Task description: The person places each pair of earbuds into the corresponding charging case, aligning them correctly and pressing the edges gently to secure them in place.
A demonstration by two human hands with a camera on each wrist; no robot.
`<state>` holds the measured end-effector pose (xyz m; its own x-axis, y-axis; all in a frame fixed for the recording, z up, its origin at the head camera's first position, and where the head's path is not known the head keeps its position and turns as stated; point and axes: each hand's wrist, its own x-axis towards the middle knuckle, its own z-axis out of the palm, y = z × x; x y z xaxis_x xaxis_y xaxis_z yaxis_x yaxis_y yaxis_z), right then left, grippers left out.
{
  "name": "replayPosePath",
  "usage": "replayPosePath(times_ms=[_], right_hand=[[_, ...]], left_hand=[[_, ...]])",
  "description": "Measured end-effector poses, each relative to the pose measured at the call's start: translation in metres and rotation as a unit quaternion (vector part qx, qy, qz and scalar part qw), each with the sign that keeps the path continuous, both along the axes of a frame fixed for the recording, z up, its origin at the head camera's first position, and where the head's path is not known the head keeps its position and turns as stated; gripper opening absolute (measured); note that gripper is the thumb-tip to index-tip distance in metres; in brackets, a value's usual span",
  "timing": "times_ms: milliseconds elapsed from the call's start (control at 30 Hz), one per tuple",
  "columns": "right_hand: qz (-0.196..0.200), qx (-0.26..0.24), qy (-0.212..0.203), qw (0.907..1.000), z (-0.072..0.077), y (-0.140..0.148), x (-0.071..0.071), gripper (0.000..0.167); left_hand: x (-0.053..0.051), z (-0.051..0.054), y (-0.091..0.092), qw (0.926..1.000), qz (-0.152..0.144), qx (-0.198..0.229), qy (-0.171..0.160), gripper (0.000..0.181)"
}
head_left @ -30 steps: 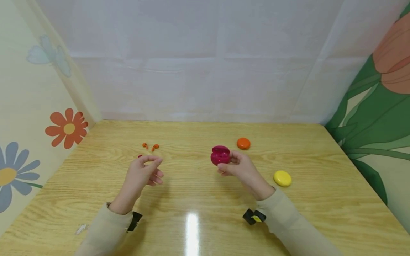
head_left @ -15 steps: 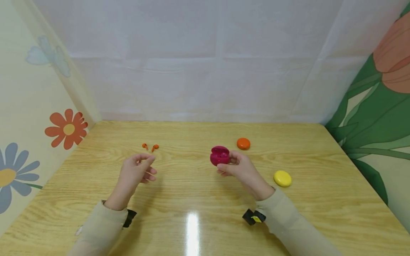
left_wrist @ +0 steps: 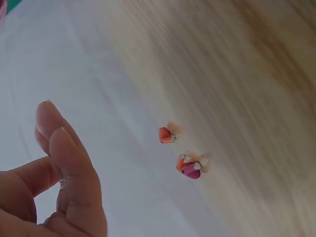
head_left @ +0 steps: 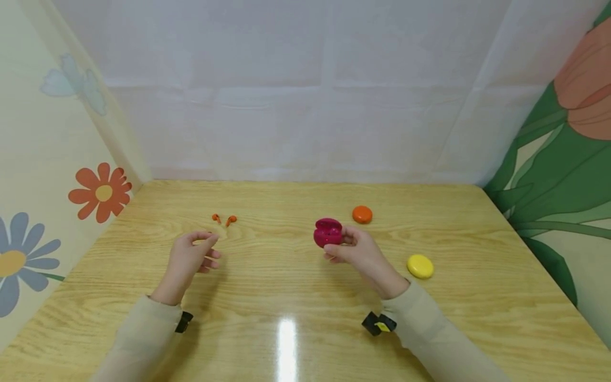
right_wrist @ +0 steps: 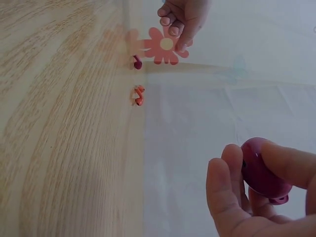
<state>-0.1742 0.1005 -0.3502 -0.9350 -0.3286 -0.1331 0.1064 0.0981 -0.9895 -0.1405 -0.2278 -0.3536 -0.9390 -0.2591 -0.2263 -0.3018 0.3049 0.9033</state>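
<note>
My right hand (head_left: 364, 257) grips a magenta earbud charging case (head_left: 326, 240) above the table, its lid raised; what sits inside is too small to tell. At left, my left hand (head_left: 187, 257) hovers over the table with loosely bent fingers, and nothing shows between them. A magenta earbud (right_wrist: 138, 63) lies on the wood near that hand, almost wholly hidden by it in the head view. Just beyond lie two orange earbuds (head_left: 231, 219). In the left wrist view the magenta earbud (left_wrist: 192, 171) overlaps one orange earbud.
An orange round case (head_left: 362, 214) sits on the wooden table (head_left: 286, 286) behind my right hand. A yellow round case (head_left: 420, 266) lies to the right of that wrist. White sheeting (head_left: 305, 106) backs the table, with flower-printed panels at both sides.
My left hand has moved left in the head view, over the magenta earbud that showed behind it earlier. The right hand and charging case have barely moved.
</note>
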Motion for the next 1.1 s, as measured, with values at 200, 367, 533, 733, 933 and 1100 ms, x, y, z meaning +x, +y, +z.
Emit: replayPosePath(times_ms=[200,367,533,733,933,1100], right_hand=[[0.000,-0.002,0.000,1.0000,0.000,0.001,0.000,0.033],[-0.002,0.002,0.001,1.0000,0.000,0.001,0.000,0.033],[-0.004,0.005,0.001,1.0000,0.000,0.001,0.000,0.032],[-0.005,0.003,0.000,1.0000,-0.001,-0.001,0.001,0.030],[-0.007,-0.001,0.002,1.0000,-0.003,-0.001,0.001,0.028],[-0.010,0.005,0.000,0.9999,-0.003,0.000,0.001,0.029]], left_hand=[[-0.001,-0.001,-0.003,1.0000,-0.001,0.000,-0.003,0.039],[-0.003,-0.003,-0.005,1.0000,-0.001,-0.006,-0.006,0.039],[-0.003,-0.005,-0.011,0.9998,0.000,-0.014,-0.014,0.040],[-0.006,-0.011,-0.019,0.9996,0.007,-0.013,-0.025,0.038],[-0.010,-0.015,-0.026,0.9992,0.002,-0.009,-0.040,0.045],[-0.014,-0.016,-0.030,0.9988,-0.007,-0.013,-0.047,0.049]])
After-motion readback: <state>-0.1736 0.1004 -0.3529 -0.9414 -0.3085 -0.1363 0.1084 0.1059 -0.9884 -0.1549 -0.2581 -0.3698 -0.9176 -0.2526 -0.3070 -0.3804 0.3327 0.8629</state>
